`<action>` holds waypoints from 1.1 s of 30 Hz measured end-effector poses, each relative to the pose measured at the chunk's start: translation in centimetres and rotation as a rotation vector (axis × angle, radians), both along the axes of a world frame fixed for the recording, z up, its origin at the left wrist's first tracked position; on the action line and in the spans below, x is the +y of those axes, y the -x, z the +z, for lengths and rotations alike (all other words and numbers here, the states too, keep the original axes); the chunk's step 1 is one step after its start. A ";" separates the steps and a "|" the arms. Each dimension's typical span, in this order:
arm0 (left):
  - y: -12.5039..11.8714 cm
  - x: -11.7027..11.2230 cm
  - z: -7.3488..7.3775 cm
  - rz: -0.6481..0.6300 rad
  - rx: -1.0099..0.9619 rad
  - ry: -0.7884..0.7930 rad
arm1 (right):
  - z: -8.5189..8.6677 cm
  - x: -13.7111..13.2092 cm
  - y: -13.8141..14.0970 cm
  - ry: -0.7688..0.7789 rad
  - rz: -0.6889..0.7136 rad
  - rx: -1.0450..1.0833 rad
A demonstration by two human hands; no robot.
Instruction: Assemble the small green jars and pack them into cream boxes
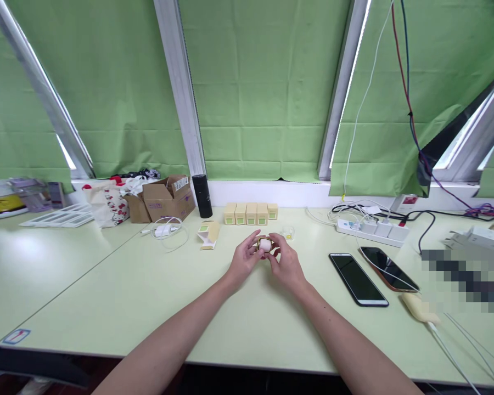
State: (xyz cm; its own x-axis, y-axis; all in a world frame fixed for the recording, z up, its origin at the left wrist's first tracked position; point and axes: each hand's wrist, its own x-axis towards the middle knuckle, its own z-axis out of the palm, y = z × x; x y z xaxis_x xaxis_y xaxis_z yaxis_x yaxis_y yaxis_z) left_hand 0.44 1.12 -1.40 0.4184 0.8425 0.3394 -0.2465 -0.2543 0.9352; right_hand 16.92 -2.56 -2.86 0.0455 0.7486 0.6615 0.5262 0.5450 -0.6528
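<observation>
Both hands meet over the table, fingertips around one small rounded object (265, 245) with a pale pinkish-white middle and a yellowish-dark rim; its exact kind is too small to tell. My left hand (247, 255) grips its left side, thumb at the front. From the right, my right hand (285, 260) closes its fingers on the same object. Just behind the right hand lies a small clear plastic piece (288, 232) with a yellow spot. An opened small carton (208, 235) rests to the left of the hands. Farther back stands a row of small tan boxes (246, 214) with green labels.
A black cylindrical bottle (202, 196) stands near a brown cardboard box (168, 199). A white charger with cable (163, 230) lies left. On the right are a white-framed phone (358, 280), a dark phone (389, 267), a power strip (372, 232) and a cream-coloured device (420, 308) with a cable.
</observation>
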 end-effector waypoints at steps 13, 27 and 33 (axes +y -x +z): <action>1.3 0.1 0.7 0.443 0.391 -0.660 | 1.3 0.2 0.0 0.242 0.162 0.541; 1.1 0.0 0.1 0.418 0.550 -0.859 | 1.8 0.3 -0.1 0.432 0.254 0.799; 1.0 0.4 0.0 0.426 0.526 -0.855 | 1.3 0.4 -0.2 0.463 0.278 0.750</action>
State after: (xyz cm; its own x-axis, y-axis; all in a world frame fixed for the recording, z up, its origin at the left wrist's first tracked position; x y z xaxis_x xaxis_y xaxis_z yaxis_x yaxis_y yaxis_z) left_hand -0.60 1.50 -1.44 0.4123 0.5231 0.7459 0.3947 -0.8405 0.3712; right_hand 17.10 -2.18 -1.52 0.1199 0.9793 0.1633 -0.2328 0.1877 -0.9542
